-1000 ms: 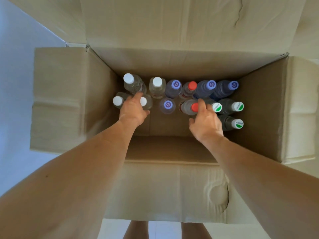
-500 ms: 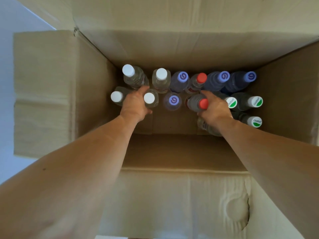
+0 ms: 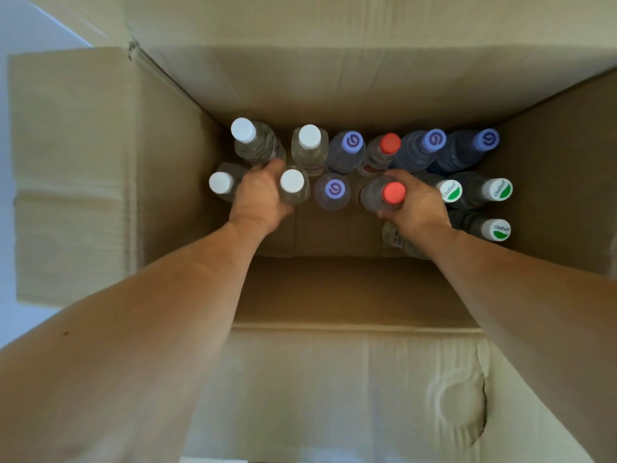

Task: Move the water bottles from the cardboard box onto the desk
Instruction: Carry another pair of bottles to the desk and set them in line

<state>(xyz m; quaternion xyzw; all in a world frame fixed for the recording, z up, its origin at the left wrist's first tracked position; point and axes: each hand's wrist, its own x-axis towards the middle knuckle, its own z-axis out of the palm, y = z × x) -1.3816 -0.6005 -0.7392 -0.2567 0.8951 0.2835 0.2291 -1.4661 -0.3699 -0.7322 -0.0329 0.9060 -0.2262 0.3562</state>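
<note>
A pale bluish-white surface (image 3: 36, 25) shows only at the frame's edges: a wedge at 10 o'clock, a strip down the 9 o'clock side, and a small sliver at 6 o'clock. Whether it is floor or wall cannot be told. Light is soft and even, casting no hard shadows.

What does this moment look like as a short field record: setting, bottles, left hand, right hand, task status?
setting: open cardboard box seen from above
bottles: upright in the box; caps white, purple, red, green-and-white
left hand: left hand grips a white-capped bottle
right hand: right hand grips a red-capped bottle
also under right hand: another clear bottle, partly hidden
task status: no bottle out of the box; desk not in view
</note>
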